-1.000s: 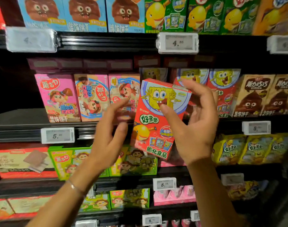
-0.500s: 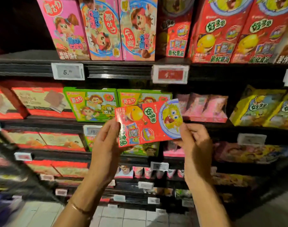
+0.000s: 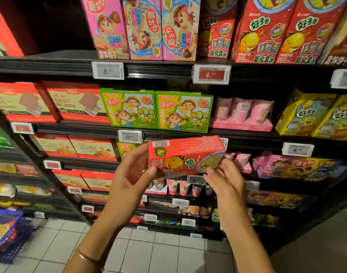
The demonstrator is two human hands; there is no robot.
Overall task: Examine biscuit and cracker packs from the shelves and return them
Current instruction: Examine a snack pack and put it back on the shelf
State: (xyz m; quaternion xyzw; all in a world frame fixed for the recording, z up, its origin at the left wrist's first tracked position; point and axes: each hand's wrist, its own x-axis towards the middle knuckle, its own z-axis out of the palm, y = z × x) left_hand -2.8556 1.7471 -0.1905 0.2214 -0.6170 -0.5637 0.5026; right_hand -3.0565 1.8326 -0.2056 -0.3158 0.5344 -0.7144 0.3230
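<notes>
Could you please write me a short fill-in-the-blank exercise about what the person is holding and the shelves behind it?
1. The left hand and right hand hold a box whose main colour is ____.
2. A barcode shows on the box's upward face, near the ____ hand.
3. Just above the box on the shelf stand two ____ boxes side by side.
4. The person's left wrist wears a thin ____.

Missing words: red; left; green; bracelet

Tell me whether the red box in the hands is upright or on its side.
On its side: the red box lies lengthwise between the left hand and right hand, barcode panel facing up, its print running sideways.
</notes>
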